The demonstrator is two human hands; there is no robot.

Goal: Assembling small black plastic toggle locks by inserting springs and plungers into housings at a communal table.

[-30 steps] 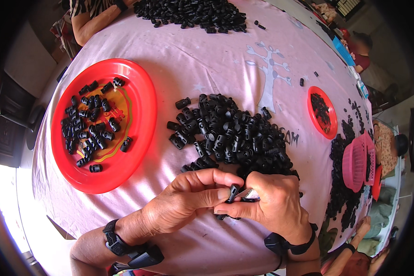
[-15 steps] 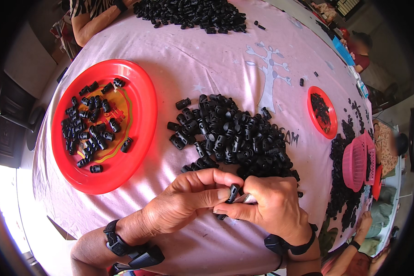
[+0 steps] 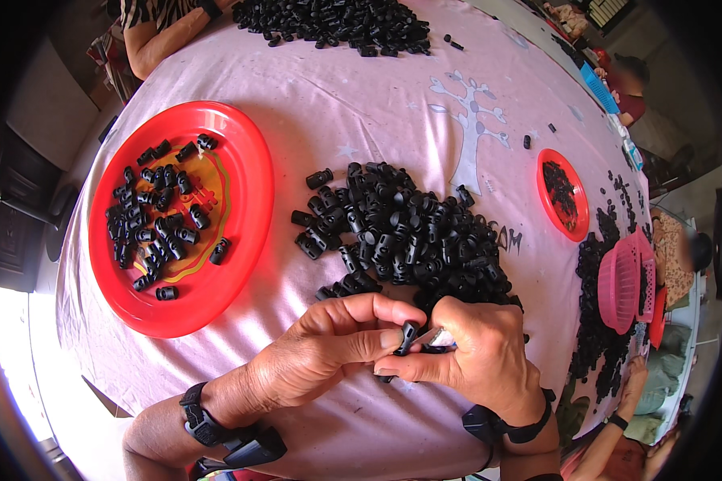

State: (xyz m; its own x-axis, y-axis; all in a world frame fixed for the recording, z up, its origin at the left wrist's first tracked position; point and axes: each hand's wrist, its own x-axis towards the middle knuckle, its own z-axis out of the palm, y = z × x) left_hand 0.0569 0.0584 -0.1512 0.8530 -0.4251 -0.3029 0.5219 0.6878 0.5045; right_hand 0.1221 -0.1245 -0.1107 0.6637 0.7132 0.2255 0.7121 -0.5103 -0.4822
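**Both hands on one black toggle**

A small black plastic toggle (image 3: pixel 408 337) sits upright between both hands, just above the pale pink worktop (image 3: pixel 361 104). The left hand (image 3: pixel 329 353) has its grip clenched on it with thumb and forefinger; the right hand (image 3: pixel 477 353) is grasping it too, beside a small silvery piece (image 3: pixel 440 340). Just beyond lies a heap of black toggles (image 3: pixel 409 232); a large red plate (image 3: pixel 245 200) holding more sits to the left.

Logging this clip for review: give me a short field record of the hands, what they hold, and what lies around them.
left hand: pinches small black plastic toggle piece
right hand: grips the same piece, with a small silvery part whose kind is unclear
ahead of hands: loose pile of black plastic toggles
left side: large red round plastic plate with toggles
surface: pale pink printed tablecloth
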